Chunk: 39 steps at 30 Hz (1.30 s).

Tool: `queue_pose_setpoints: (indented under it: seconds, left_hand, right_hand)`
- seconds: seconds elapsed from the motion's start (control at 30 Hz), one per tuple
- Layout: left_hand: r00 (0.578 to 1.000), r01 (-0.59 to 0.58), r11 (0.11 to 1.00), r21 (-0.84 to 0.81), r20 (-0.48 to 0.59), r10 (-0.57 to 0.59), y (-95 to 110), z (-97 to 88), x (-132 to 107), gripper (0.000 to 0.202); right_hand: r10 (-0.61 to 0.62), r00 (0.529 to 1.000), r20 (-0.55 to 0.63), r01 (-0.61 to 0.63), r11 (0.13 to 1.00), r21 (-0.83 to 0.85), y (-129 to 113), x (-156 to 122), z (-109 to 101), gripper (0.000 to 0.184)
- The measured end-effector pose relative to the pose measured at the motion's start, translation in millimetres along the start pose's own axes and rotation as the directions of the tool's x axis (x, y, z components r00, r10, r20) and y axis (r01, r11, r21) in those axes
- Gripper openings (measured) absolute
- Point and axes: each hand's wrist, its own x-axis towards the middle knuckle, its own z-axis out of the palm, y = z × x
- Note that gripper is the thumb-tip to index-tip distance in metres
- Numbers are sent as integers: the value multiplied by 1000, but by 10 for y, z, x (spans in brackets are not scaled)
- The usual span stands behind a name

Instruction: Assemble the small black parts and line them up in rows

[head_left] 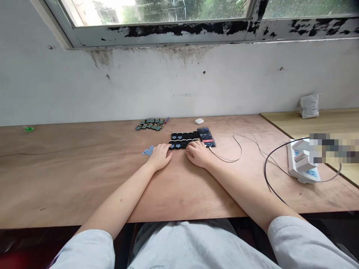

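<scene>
My left hand (159,156) rests on the wood with its thumb apart and its fingertips by the left end of a black segmented strip (183,144). Light-blue small pieces (147,151) lie in a loose pile just left of that hand. My right hand (197,153) lies loosely bent at the strip's right part, covering some of it; nothing shows in its fingers. Behind runs a second black strip (185,136). Blue-grey squares sit in the left sections of both strips. A phone (206,137) with a lit screen lies beside the strips' right ends, partly blurred out.
Several dark green-grey flat squares (151,124) lie at the back, with a small purple stick (166,120) beside them. A white case (199,121) is near the wall. A white cable (241,147) leads toward a power strip (304,160). A white packet (309,105) stands far right.
</scene>
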Motion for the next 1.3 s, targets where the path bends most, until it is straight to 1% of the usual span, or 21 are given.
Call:
queue_pose_setpoints:
  seconds: [0.03,0.1,0.17,0.3,0.43,0.5,0.6,0.7,0.77,0.83,0.9,0.97,1.07,1.2,1.3]
  left_hand:
    - [1000,-4,1000,-7,10,4,-2,-2,1,49]
    - [1000,-7,1000,-22,28,7,-8,-5,2,53]
    - [999,-7,999,-36,43,9,-11,-10,0,55]
    - [998,-19,998,-62,66,23,3,-39,-12,57]
    - [998,-4,995,-96,69,11,18,-67,-10,57]
    - [999,25,993,-113,48,-20,11,-72,-6,55]
    - [993,116,987,-109,-17,-118,-18,-88,-9,50]
    - [971,218,974,-70,-86,-223,-87,-133,-32,44]
    - [943,305,952,-26,-136,-305,-174,-169,-54,40]
    - [902,402,915,22,-181,-392,-295,-197,-77,37]
    - [865,482,874,69,-200,-461,-432,-211,-96,36]
    - [838,537,837,107,-178,-515,-552,-214,-110,34]
    - [822,569,809,149,-102,-560,-641,-216,-119,33]
    - [820,569,801,183,-55,-570,-610,-221,-115,34]
    - [829,556,811,184,-46,-558,-581,-208,-112,33]
  right_hand:
    - [33,999,-23,-33,999,-40,34,15,6,21]
    - [131,987,-97,-140,985,-96,110,51,23,31]
    - [191,975,-117,-205,971,-123,191,89,45,42]
    - [262,962,-74,-271,951,-150,335,146,98,59]
    - [283,959,-24,-284,951,-125,429,169,152,68]
    - [283,959,-14,-282,952,-115,447,167,166,71]
    - [271,962,-28,-272,954,-125,434,150,155,70]
    - [239,969,-63,-246,958,-149,386,122,112,64]
    - [226,971,-78,-235,960,-153,343,98,73,59]
    - [221,972,-80,-231,962,-146,296,71,30,54]
    - [229,970,-79,-238,960,-145,248,42,-10,49]
    - [252,965,-76,-261,954,-148,201,16,-40,44]
    - [278,958,-72,-287,939,-190,133,-13,-67,44]
    - [283,954,-95,-298,902,-312,63,-28,-95,48]
    - [267,954,-137,-298,890,-345,45,-31,-132,49]
